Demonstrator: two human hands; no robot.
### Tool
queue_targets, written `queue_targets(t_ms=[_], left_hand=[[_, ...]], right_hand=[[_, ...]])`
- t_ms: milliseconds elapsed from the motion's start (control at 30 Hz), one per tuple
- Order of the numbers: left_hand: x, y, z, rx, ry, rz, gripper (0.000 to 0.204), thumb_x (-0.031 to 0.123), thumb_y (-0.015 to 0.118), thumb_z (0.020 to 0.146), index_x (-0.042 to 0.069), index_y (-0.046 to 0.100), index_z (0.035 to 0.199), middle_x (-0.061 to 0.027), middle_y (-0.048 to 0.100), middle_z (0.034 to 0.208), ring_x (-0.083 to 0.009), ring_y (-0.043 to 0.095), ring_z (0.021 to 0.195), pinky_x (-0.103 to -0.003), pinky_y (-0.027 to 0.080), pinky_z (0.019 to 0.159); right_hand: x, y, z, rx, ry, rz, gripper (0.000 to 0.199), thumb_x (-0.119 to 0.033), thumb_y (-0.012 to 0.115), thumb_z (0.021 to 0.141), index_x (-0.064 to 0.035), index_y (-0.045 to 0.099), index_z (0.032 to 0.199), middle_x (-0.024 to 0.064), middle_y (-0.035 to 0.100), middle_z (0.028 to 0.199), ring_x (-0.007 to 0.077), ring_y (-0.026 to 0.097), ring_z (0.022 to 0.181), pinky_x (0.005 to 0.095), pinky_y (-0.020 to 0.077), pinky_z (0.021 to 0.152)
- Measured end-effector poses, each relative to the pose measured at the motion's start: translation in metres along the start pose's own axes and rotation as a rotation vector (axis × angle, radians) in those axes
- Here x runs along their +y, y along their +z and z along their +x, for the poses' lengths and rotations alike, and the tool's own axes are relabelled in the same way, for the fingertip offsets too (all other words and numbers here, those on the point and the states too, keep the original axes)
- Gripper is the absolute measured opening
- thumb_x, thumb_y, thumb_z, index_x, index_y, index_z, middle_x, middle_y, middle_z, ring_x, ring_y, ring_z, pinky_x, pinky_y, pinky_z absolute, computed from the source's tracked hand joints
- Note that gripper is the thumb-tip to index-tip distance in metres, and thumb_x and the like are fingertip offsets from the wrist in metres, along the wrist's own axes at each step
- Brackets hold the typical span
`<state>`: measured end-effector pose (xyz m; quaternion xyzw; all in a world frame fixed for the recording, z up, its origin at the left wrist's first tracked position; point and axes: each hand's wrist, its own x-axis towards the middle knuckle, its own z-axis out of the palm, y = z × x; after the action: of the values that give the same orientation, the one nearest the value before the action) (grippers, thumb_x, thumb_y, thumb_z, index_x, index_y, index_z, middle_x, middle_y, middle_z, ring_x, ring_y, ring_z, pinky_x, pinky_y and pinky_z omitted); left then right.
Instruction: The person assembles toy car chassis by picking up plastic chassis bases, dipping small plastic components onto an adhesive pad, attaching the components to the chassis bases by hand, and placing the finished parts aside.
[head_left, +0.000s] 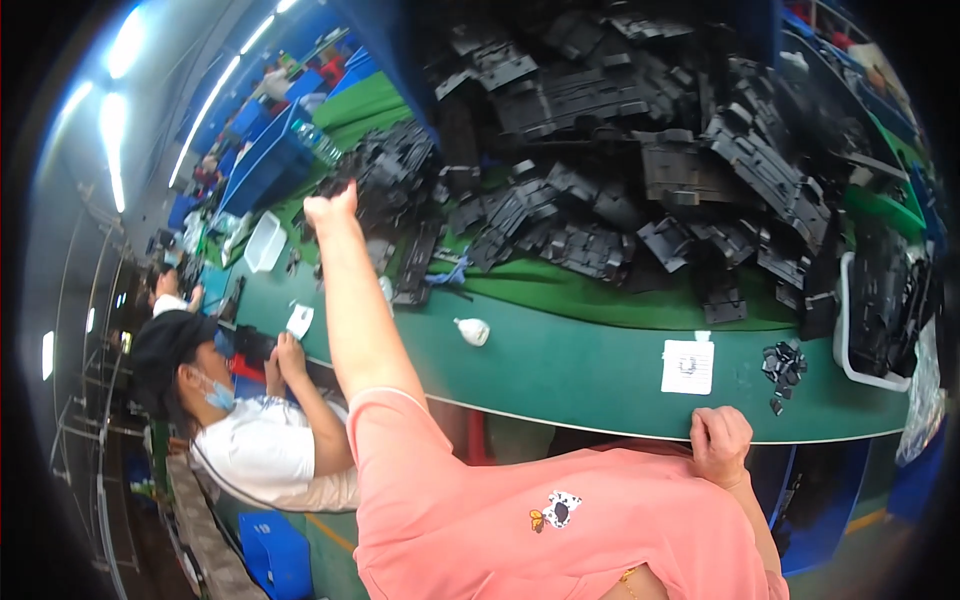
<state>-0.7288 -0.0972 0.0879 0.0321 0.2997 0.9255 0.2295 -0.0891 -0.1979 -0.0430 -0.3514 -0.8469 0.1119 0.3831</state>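
My left arm reaches far across the bench. At its end my left hand (332, 207) is closed on a black plastic part (335, 185), mostly hidden by the fingers, at the edge of a heap of dark moulded parts (398, 165). My right hand (720, 443) rests at the near edge of the green table (590, 375) with its fingers curled in. What it may hold is hidden. Just beyond it are a white sheet of paper (700, 366) with a drawn mark and a small cluster of black pieces (783, 372).
A big heap of black plastic parts (575, 95) covers the table's far side on green cloth (600, 299). At the right stands a white bin (848, 340) of black parts. A white bundle (472, 331) lies mid-table. A co-worker (270, 430) sits close on the left.
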Motion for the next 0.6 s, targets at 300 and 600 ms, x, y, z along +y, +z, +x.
queue_targets(t_ms=[300, 600], left_hand=[[-0.034, -0.021, 0.031, 0.274, -0.112, 0.332, 0.029, 0.018, 0.031, 0.097, -0.001, 0.050, 0.107, -0.0131, 0.057, 0.102, -0.0306, 0.057, 0.098, -0.050, 0.051, 0.082], [-0.055, -0.011, 0.016, 0.368, 0.133, 0.095, 0.040, 0.004, 0.036, 0.092, -0.016, 0.029, 0.126, -0.0288, 0.048, 0.108, -0.0383, 0.063, 0.080, -0.045, 0.061, 0.067]], right_hand=[[0.004, -0.002, -0.004, 0.045, -0.007, -0.038, 0.013, -0.001, 0.067, 0.069, -0.0045, 0.059, 0.078, 0.0070, 0.051, 0.062, 0.0248, 0.050, 0.054, 0.0354, 0.0396, 0.051], [0.007, 0.001, -0.005, 0.051, -0.030, -0.048, 0.013, -0.002, 0.068, 0.068, -0.0048, 0.059, 0.078, 0.0067, 0.051, 0.062, 0.0244, 0.050, 0.053, 0.0350, 0.0394, 0.050]])
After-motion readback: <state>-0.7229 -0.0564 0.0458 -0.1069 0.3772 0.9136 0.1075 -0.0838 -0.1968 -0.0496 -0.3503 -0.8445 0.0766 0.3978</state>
